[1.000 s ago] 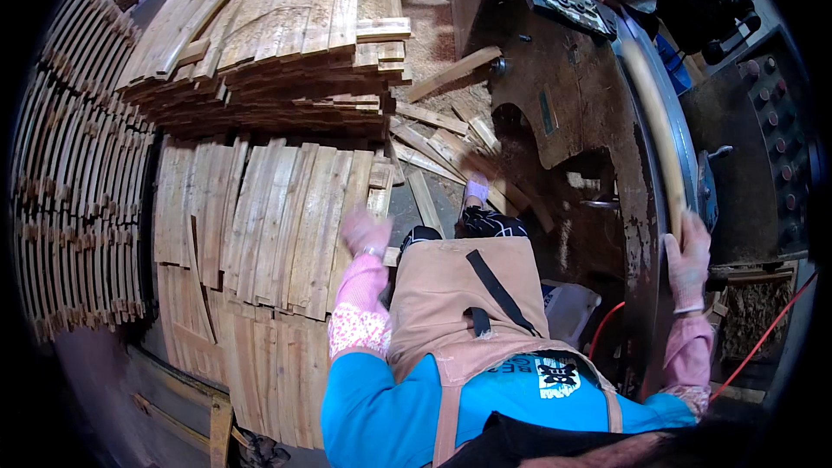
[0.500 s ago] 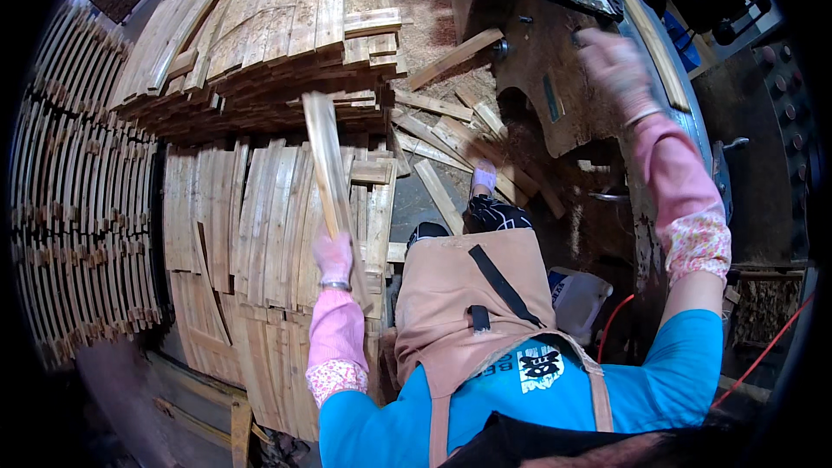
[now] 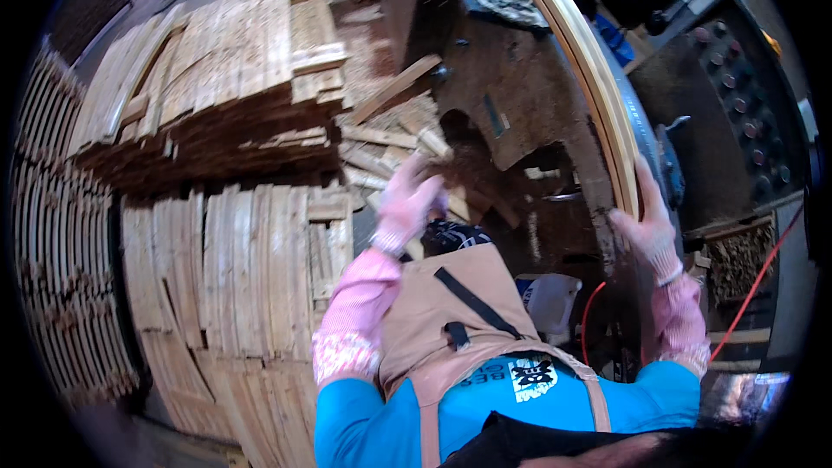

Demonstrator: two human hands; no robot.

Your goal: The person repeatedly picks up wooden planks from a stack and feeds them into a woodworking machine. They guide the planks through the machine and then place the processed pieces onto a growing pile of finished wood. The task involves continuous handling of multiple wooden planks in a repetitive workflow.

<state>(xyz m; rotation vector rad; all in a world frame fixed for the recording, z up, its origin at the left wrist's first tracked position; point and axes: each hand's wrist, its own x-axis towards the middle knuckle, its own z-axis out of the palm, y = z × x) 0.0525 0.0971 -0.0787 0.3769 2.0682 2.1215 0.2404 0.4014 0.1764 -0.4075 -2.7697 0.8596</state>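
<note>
My right hand (image 3: 650, 232), in a pale pink glove, is at the near end of a long wooden board (image 3: 596, 78). Its thumb is on one side of the board and its fingers are on the other. The board lies lengthwise along the machine bed on my right. In front of my apron, my left hand (image 3: 409, 208) is raised with its fingers apart and nothing in it. Beyond that hand, loose wood offcuts (image 3: 381, 137) lie scattered on the floor.
Stacked boards (image 3: 251, 269) fill the left side, with a taller pile (image 3: 217, 52) behind them. Slatted wood stacks (image 3: 74, 269) stand at the far left. A brown machine table (image 3: 537, 95), a control panel with buttons (image 3: 737, 104), a white jug (image 3: 553, 303) and a red hose (image 3: 763, 269) are on the right.
My left hand has let go of a board and moved right, toward my front. My right hand has come nearer and taken hold of the board on the machine, whose end now reaches closer to me.
</note>
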